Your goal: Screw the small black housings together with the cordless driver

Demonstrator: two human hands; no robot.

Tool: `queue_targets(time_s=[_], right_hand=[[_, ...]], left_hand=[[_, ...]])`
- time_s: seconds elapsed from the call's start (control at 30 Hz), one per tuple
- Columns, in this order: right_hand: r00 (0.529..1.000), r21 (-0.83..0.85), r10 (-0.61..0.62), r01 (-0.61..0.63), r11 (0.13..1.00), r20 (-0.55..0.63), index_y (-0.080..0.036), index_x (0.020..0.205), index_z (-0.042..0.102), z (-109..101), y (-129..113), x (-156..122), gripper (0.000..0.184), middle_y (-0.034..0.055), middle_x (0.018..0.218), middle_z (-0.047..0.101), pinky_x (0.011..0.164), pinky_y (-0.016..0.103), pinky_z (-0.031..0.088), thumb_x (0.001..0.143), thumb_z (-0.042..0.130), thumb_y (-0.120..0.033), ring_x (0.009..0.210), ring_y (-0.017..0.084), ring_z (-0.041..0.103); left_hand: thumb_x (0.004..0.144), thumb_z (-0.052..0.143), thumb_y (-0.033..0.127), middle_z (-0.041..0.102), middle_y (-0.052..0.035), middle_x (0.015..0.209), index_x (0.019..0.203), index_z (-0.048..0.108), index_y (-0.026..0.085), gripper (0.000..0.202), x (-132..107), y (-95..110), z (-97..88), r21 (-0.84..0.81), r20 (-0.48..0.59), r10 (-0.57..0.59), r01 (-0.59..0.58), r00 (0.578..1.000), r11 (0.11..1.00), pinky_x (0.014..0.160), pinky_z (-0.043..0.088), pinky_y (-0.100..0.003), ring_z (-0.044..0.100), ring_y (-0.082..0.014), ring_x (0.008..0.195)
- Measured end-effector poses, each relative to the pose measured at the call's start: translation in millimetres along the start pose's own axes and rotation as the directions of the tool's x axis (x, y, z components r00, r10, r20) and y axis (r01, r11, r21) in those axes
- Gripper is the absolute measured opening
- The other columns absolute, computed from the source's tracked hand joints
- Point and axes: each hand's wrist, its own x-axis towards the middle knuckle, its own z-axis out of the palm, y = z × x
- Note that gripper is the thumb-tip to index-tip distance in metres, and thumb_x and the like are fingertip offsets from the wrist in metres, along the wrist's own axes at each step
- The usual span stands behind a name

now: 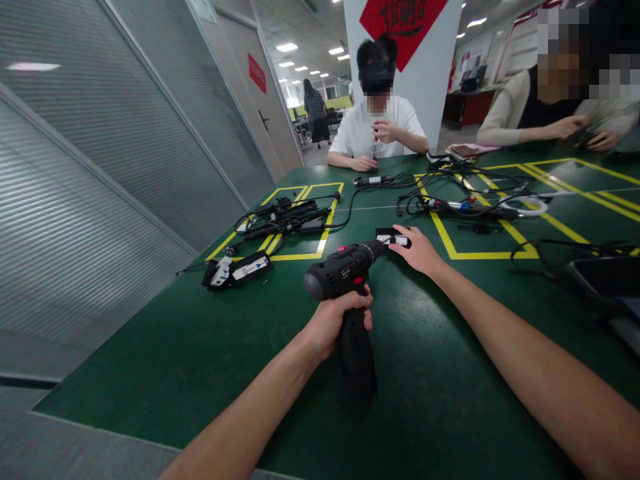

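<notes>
My left hand (pixel 335 317) is wrapped round the grip of a black cordless drill (pixel 340 270) with a red button on its side. The drill's chuck points forward and to the right. Its tip meets, or lies just in front of, a small black-and-white block (pixel 395 237) on the table. My right hand (pixel 417 250) grips that block from the right, thumb at the near side and fingers at the far side. Whether the bit touches the block I cannot tell.
Black cables and adapters (pixel 290 217) lie in a yellow-taped area at left, beside an open black case (pixel 235 270). More cables (pixel 465 207) lie at right, near a dark device (pixel 605 280). Across the green table (pixel 430 400) sits a person in a headset (pixel 377 123); another sits at right.
</notes>
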Motion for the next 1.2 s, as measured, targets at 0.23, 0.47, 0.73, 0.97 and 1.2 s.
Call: queue_targets(time_s=[0.23,0.47,0.73,0.97,1.2], right_hand=[[1.000,0.013,0.006,-0.006,1.000,0.003,-0.024,0.134,0.054,-0.3,-1.6,-0.3,0.056,0.0102,0.119,0.056,0.097,0.040,0.045,0.081,0.065,-0.039,0.107,0.025,0.059],[1.000,0.016,-0.001,0.001,1.000,0.002,-0.024,0.133,0.055,-0.3,-1.1,0.0,0.054,0.0097,0.119,0.056,0.097,0.039,0.045,0.082,0.065,-0.039,0.107,0.025,0.059],[1.000,0.011,0.003,-0.003,1.000,0.000,-0.025,0.132,0.055,-0.2,-0.4,-0.4,0.053,0.0092,0.119,0.055,0.098,0.040,0.044,0.081,0.065,-0.039,0.108,0.025,0.059],[1.000,0.005,-0.001,0.001,1.000,0.003,-0.025,0.133,0.054,0.3,0.1,-0.3,0.054,0.0089,0.117,0.055,0.097,0.039,0.045,0.082,0.064,-0.039,0.106,0.024,0.059],[1.000,0.006,-0.007,0.007,1.000,-0.002,-0.024,0.133,0.055,0.6,-0.7,-0.6,0.054,0.0092,0.118,0.055,0.099,0.039,0.044,0.082,0.064,-0.039,0.109,0.024,0.058]], left_hand=[[0.074,0.060,0.023,0.054,-0.0006,0.068,0.093,0.057,0.014,0.022,0.4,-1.1,-0.4,0.008,0.005,-0.009,0.009,1.000,1.000,0.057,0.042,-0.026,0.050,-0.0094,0.051],[0.074,0.060,0.023,0.055,-0.0003,0.068,0.094,0.057,0.014,0.022,0.3,-1.8,-1.7,-0.002,0.013,-0.004,0.004,1.000,1.000,0.058,0.042,-0.026,0.050,-0.0092,0.052],[0.072,0.062,0.023,0.057,-0.0005,0.068,0.093,0.058,0.014,0.023,0.5,-1.3,-1.6,-0.005,0.002,-0.006,0.006,1.000,1.000,0.057,0.043,-0.026,0.051,-0.0098,0.051],[0.071,0.062,0.022,0.056,-0.0007,0.072,0.091,0.057,0.013,0.023,0.1,-0.6,0.1,-0.014,-0.007,0.000,0.000,1.000,1.000,0.056,0.043,-0.025,0.052,-0.0088,0.050],[0.072,0.062,0.024,0.057,-0.0008,0.068,0.093,0.057,0.014,0.024,-0.1,-0.8,-0.3,-0.003,-0.005,-0.008,0.008,1.000,1.000,0.056,0.043,-0.025,0.051,-0.0093,0.050]])
